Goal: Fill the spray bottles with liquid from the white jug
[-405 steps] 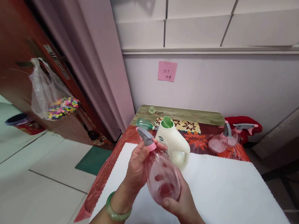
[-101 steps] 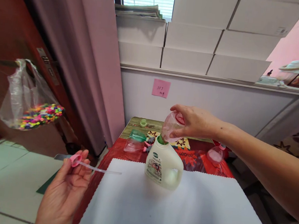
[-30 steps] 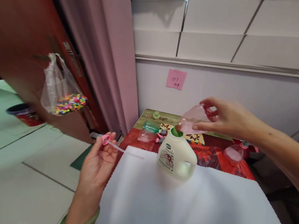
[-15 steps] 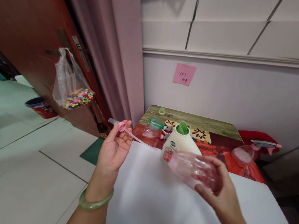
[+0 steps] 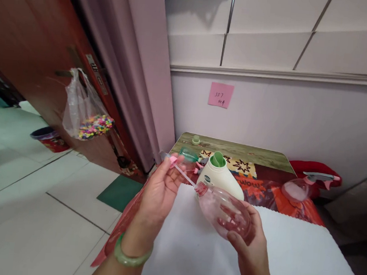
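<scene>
My left hand [image 5: 161, 187] pinches a pump tube with a pink collar [image 5: 173, 161] between thumb and fingers. Its thin, clear straw [image 5: 184, 175] slants down to the right, and the tip is at the mouth of a clear pink bottle [image 5: 224, 212]; whether it is inside I cannot tell. That bottle lies tilted in my right hand [image 5: 251, 245], whose fingers wrap round its base, its threaded neck pointing up and left. Just behind it stands a cream detergent jug [image 5: 222, 176] with a green spout, partly covered by the bottle.
A green cap [image 5: 196, 140] sits at the table's back. Behind my left hand lies a green-and-pink bottle [image 5: 188, 154]. A pink spray bottle [image 5: 296, 189] rests at the right. White cloth [image 5: 293, 249] covers the front. A bag of colourful beads [image 5: 93, 123] hangs from the door handle.
My left hand has moved right with the pump tube, bringing the straw to the bottle's mouth. The bottle has shifted slightly left, and its neck shows more clearly.
</scene>
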The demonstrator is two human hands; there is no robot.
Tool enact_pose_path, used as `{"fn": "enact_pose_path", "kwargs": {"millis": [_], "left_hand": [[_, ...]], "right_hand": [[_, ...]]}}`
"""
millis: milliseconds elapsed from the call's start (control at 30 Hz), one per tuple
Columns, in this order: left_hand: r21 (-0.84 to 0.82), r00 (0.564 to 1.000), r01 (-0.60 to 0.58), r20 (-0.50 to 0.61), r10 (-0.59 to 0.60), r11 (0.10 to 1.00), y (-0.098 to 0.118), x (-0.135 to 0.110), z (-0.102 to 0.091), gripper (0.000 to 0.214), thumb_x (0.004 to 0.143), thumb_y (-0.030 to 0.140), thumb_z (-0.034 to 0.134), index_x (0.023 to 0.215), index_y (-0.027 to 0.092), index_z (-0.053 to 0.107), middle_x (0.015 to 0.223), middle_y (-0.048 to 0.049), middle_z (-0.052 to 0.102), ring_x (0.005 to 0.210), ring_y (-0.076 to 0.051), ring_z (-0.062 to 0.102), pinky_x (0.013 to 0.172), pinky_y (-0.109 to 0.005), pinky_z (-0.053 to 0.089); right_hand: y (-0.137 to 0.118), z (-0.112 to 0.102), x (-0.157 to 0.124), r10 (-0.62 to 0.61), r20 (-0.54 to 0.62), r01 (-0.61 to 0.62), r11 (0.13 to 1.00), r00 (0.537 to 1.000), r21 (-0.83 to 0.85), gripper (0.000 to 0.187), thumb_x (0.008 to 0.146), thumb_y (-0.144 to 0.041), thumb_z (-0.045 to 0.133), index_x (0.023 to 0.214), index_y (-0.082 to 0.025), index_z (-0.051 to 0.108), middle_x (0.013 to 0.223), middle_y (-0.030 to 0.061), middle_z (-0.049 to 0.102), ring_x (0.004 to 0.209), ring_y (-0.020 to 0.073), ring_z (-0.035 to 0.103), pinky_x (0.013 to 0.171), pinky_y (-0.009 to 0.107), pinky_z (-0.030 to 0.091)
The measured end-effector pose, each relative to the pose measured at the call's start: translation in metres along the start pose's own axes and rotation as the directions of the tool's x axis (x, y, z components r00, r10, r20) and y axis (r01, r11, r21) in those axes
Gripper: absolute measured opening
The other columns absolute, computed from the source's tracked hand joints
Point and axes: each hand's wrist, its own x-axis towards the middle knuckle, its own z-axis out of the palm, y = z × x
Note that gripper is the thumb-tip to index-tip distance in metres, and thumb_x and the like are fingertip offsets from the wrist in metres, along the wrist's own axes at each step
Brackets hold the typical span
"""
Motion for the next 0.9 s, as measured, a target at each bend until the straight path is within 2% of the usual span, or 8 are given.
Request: {"fn": "enact_pose_path", "kwargs": {"millis": [200, 367, 433, 533, 667, 733, 800, 900], "left_hand": [[0.106, 0.992, 0.067, 0.101, -0.077, 0.992, -0.03, -0.015, -0.007, 0.023, 0.091, 0.029, 0.073, 0.107, 0.013, 0.075, 0.108, -0.0109, 0.079, 0.092, -0.018, 0.074, 0.087, -0.031, 0.06], [0.105, 0.988, 0.067, 0.131, -0.081, 0.992, -0.035, -0.023, -0.009, 0.025, 0.087, 0.031, 0.078, 0.104, 0.014, 0.077, 0.111, -0.0106, 0.078, 0.094, -0.018, 0.073, 0.089, -0.029, 0.057], [0.108, 0.988, 0.055, 0.14, -0.07, 0.993, -0.035, -0.024, -0.009, 0.025, 0.086, 0.032, 0.078, 0.104, 0.013, 0.078, 0.109, -0.0107, 0.078, 0.096, -0.018, 0.073, 0.091, -0.03, 0.057], [0.11, 0.989, 0.052, 0.134, -0.067, 0.993, -0.037, -0.025, -0.009, 0.024, 0.086, 0.032, 0.078, 0.102, 0.013, 0.078, 0.107, -0.011, 0.079, 0.096, -0.018, 0.073, 0.093, -0.03, 0.056], [0.094, 0.99, 0.074, 0.116, -0.084, 0.993, -0.033, -0.022, -0.01, 0.025, 0.085, 0.031, 0.079, 0.103, 0.013, 0.078, 0.11, -0.0124, 0.078, 0.096, -0.019, 0.073, 0.093, -0.032, 0.056], [0.095, 0.993, 0.045, 0.107, -0.056, 0.994, -0.029, -0.021, -0.009, 0.026, 0.084, 0.031, 0.08, 0.103, 0.014, 0.078, 0.11, -0.012, 0.078, 0.094, -0.018, 0.073, 0.089, -0.031, 0.057], [0.102, 0.994, -0.038, 0.107, 0.027, 0.994, -0.025, -0.02, -0.007, 0.024, 0.082, 0.029, 0.082, 0.102, 0.016, 0.078, 0.109, -0.0099, 0.078, 0.091, -0.017, 0.072, 0.089, -0.031, 0.057], [0.151, 0.981, -0.162, 0.135, 0.142, 0.975, -0.026, -0.023, -0.007, 0.025, 0.081, 0.029, 0.083, 0.103, 0.019, 0.078, 0.111, -0.0073, 0.078, 0.091, -0.015, 0.072, 0.094, -0.03, 0.054]], "right_hand": [[0.007, 0.024, -0.004, -0.051, 0.04, 0.05, 0.998, 0.998, 0.024, 0.087, 0.064, -0.046, 0.093, 0.136, -0.029, 0.047, 0.145, 0.0157, 0.057, 0.127, 0.0361, 0.063, 0.095, 0.051, 0.059], [0.015, 0.028, -0.005, -0.218, 0.012, 0.215, 0.949, 0.976, -0.231, 0.101, 0.064, -0.044, 0.094, 0.148, -0.029, 0.04, 0.147, 0.0168, 0.051, 0.132, 0.0378, 0.057, 0.099, 0.055, 0.057], [0.019, 0.026, -0.003, -0.339, 0.014, 0.322, 0.879, 0.941, -0.351, 0.097, 0.065, -0.044, 0.093, 0.147, -0.027, 0.044, 0.144, 0.017, 0.052, 0.131, 0.0388, 0.057, 0.098, 0.056, 0.058], [0.023, 0.021, 0.001, -0.517, 0.061, 0.481, 0.737, 0.853, -0.474, 0.092, 0.067, -0.045, 0.091, 0.146, -0.027, 0.048, 0.14, 0.0163, 0.054, 0.127, 0.039, 0.058, 0.092, 0.057, 0.06], [0.019, 0.019, 0.003, -0.638, 0.141, 0.593, 0.58, 0.757, -0.558, 0.091, 0.069, -0.045, 0.09, 0.147, -0.026, 0.048, 0.135, 0.0168, 0.055, 0.123, 0.0386, 0.059, 0.089, 0.058, 0.061], [0.015, 0.019, 0.002, -0.666, 0.162, 0.614, 0.529, 0.728, -0.585, 0.091, 0.07, -0.046, 0.09, 0.148, -0.025, 0.047, 0.132, 0.0173, 0.056, 0.12, 0.0385, 0.06, 0.088, 0.059, 0.061], [0.012, 0.018, 0.001, -0.687, 0.17, 0.621, 0.486, 0.706, -0.615, 0.09, 0.071, -0.047, 0.089, 0.147, -0.024, 0.048, 0.13, 0.0172, 0.058, 0.118, 0.0383, 0.06, 0.089, 0.059, 0.06], [0.011, 0.017, 0.0, -0.692, 0.17, 0.617, 0.471, 0.702, -0.63, 0.088, 0.072, -0.049, 0.089, 0.146, -0.024, 0.048, 0.128, 0.0167, 0.06, 0.118, 0.0378, 0.06, 0.09, 0.06, 0.059]]}}
